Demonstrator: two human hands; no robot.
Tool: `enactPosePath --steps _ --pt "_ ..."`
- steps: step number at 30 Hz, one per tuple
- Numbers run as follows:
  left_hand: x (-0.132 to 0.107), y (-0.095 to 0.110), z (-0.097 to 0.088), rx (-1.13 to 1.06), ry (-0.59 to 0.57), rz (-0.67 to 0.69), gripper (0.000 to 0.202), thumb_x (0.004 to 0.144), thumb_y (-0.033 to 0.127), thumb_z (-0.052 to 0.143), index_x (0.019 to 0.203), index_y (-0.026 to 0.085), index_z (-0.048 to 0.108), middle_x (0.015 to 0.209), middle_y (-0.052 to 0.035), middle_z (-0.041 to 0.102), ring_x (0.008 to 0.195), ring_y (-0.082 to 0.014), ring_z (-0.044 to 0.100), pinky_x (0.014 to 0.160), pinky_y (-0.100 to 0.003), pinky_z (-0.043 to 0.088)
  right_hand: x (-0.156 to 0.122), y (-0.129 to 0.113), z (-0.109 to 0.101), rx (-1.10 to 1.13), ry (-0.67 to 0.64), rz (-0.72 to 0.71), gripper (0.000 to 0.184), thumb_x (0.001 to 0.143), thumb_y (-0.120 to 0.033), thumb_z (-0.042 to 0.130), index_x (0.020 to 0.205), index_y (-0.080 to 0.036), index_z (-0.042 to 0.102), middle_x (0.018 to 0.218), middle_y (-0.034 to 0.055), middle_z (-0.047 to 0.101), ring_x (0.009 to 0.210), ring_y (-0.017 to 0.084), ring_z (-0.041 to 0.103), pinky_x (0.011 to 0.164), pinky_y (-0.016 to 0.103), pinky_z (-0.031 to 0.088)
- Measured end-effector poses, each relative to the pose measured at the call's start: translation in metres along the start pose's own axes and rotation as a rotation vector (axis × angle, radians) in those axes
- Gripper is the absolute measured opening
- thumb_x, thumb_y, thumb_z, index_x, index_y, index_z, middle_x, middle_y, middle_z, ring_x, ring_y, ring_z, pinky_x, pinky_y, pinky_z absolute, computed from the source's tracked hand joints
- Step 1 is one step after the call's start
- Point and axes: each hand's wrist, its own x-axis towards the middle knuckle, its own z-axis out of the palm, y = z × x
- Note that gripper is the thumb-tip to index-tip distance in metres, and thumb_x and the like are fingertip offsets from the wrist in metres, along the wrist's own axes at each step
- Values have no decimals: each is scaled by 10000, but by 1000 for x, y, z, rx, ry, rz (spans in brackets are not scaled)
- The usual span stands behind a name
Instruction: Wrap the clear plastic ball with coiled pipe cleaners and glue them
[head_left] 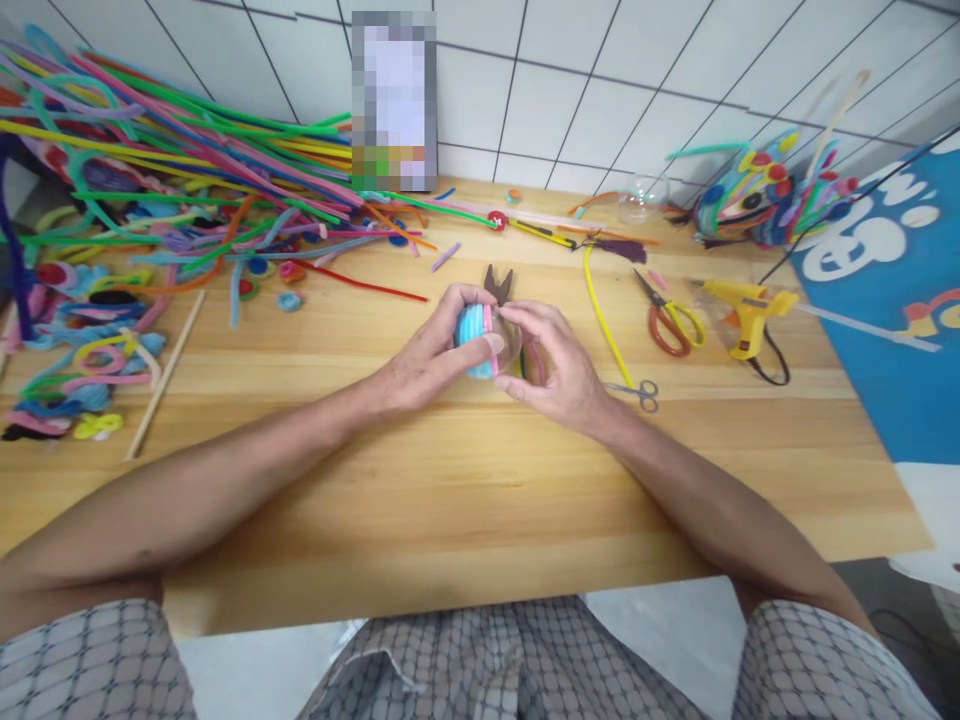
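Between my two hands, over the middle of the table, is a clear plastic ball (511, 345) partly wrapped in pipe cleaner, with light blue rows and a pink row beside the bare part. My left hand (439, 350) is wrapped round the blue side, its thumb lying across the pink row. On the bare side, the fingers and thumb of my right hand (553, 355) close on the ball. Just behind the ball, the dark jaws of pliers (498, 282) show on the table; their handles are mostly hidden by the ball and my hands.
Many coloured pipe cleaners (225, 140) fill the back left, near a phone (397, 100) leaning on the tiled wall. A wooden stick (166, 375) lies left. To the right are small scissors (646, 392), orange-and-yellow scissors (667, 318), a yellow glue gun (750, 312) and wrapped colourful figures (750, 195).
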Motion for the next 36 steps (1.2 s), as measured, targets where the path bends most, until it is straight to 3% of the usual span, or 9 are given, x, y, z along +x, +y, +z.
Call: enactPosePath --steps 7,14,19,24,29,36 --pt "5 -1 4 -221 61 -132 385 937 472 707 1216 262 546 1065 -2 581 908 -165 571 777 -290 518 0 -4 1 49 60 -2 662 959 -445 776 1559 -312 529 1539 146 630 1444 345 592 1153 577 566" --pt "6 -2 6 -276 73 -146 384 932 475 722 1200 260 550 1083 -7 594 911 -165 585 765 -284 523 -2 -5 4 24 79 19 682 959 -461 764 1575 -315 509 1550 145 625 1448 362 587 1132 601 585" --pt "-1 2 2 -75 12 -25 408 989 504 688 1275 257 534 1129 -29 593 968 -182 582 828 -309 538 -5 -3 2 -68 37 -45 744 956 -436 769 1622 -334 454 1563 145 608 1458 377 578 1192 649 522" --pt "-10 2 3 152 -83 108 442 1038 476 642 1377 242 480 1272 -88 595 1107 -225 609 976 -387 544 -14 -1 6 -83 33 -108 744 954 -364 763 1630 -346 452 1562 150 585 1439 358 589 1176 628 534" --pt "-11 -1 5 191 -122 233 419 1055 435 622 1398 250 470 1373 -126 564 1271 -260 588 1107 -444 524 -18 -1 9 -72 -2 -98 750 933 -373 775 1609 -352 450 1576 152 560 1445 364 573 1162 635 535" --pt "-11 -3 6 213 -133 252 400 1065 400 617 1404 240 476 1366 -129 568 1278 -261 586 1128 -459 521 -14 -5 15 -51 57 -113 610 955 -328 713 1524 -296 498 1486 169 590 1398 331 595 1127 588 558"
